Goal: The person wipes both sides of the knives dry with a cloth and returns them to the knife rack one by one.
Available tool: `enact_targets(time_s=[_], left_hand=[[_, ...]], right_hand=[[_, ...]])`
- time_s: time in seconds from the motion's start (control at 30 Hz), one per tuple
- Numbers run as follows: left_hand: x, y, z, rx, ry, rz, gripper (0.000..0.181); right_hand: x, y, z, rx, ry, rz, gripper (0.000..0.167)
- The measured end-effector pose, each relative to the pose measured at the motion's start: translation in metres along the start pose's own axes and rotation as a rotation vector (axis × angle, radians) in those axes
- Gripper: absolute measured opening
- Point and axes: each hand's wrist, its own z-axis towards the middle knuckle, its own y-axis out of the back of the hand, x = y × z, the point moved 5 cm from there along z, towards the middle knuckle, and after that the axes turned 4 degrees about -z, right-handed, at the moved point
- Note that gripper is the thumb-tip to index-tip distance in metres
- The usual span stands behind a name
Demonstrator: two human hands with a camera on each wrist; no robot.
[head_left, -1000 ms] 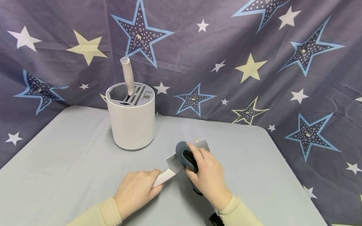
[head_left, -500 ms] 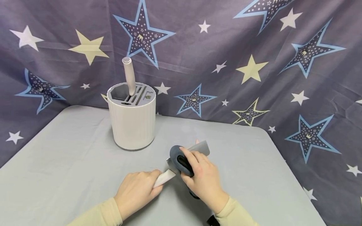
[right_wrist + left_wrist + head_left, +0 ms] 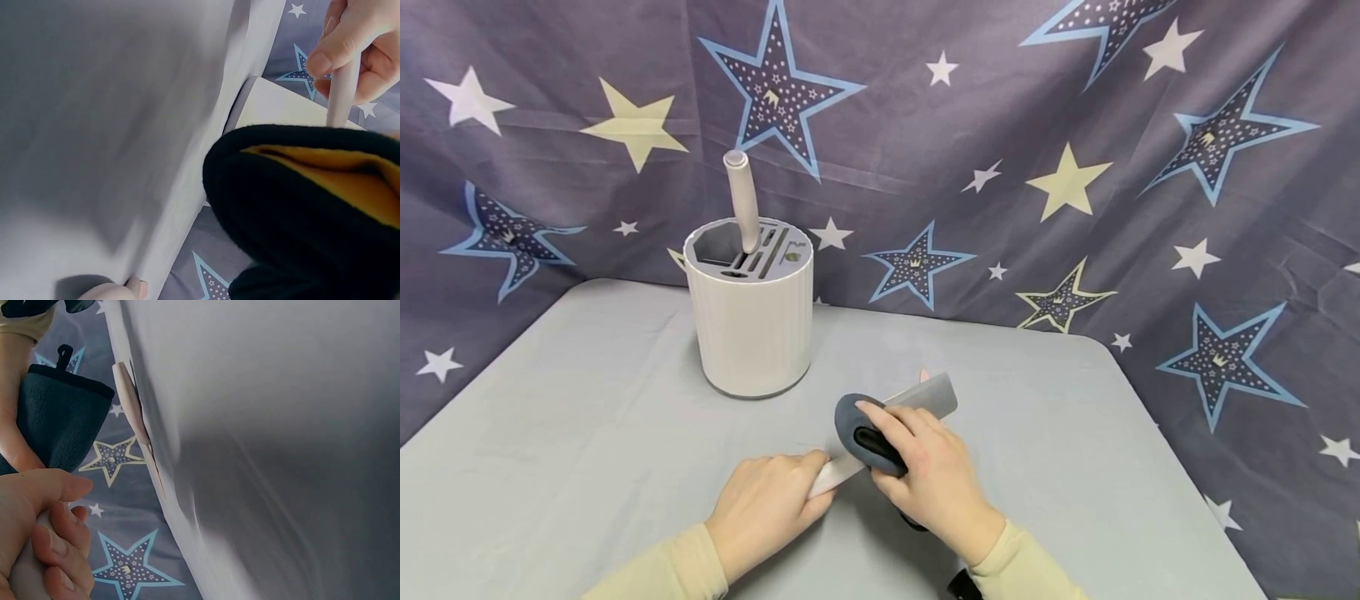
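In the head view, my left hand (image 3: pixel 767 508) grips the white handle (image 3: pixel 837 473) of a cleaver whose broad, square-ended metal blade (image 3: pixel 928 395) points to the upper right, above the table. A folded dark blue-grey cloth (image 3: pixel 852 417) is wrapped over the blade near the handle, and my right hand (image 3: pixel 936 475) holds it there. The right wrist view shows a yellow layer (image 3: pixel 350 178) inside the cloth's fold; a hanging loop (image 3: pixel 64 356) shows in the left wrist view. A knife with a pale pinkish handle (image 3: pixel 129 400) lies on the table, mostly hidden in the head view.
At the back left of the grey table (image 3: pixel 587 417) stands a white ribbed knife block (image 3: pixel 752 333) with slots in its grey top. One white-handled utensil (image 3: pixel 742 200) stands upright in it. A star-patterned curtain (image 3: pixel 880 167) hangs behind the table.
My right hand and the cloth have slid down-left along the blade towards the handle, baring more of its far end. My left hand keeps its grip on the handle, nearly still.
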Motion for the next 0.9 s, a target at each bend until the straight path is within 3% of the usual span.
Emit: enact_targets(time_s=[0.3, 0.53, 0.73, 0.9], left_hand=[[0.0, 0.0, 0.001, 0.009, 0.004, -0.003, 0.028], [0.002, -0.001, 0.002, -0.006, 0.028, -0.007, 0.024], [0.006, 0.0, 0.006, 0.005, 0.096, -0.033, 0.017], [0.009, 0.002, 0.008, 0.002, 0.149, -0.053, 0.02]], right_hand=[[-0.001, 0.001, 0.001, 0.005, 0.033, 0.041, 0.081], [-0.002, 0.002, 0.0, -0.055, 0.052, 0.094, 0.079], [-0.005, 0.004, -0.002, -0.109, -0.002, 0.235, 0.07], [-0.01, 0.009, -0.003, -0.209, -0.061, 0.349, 0.064]])
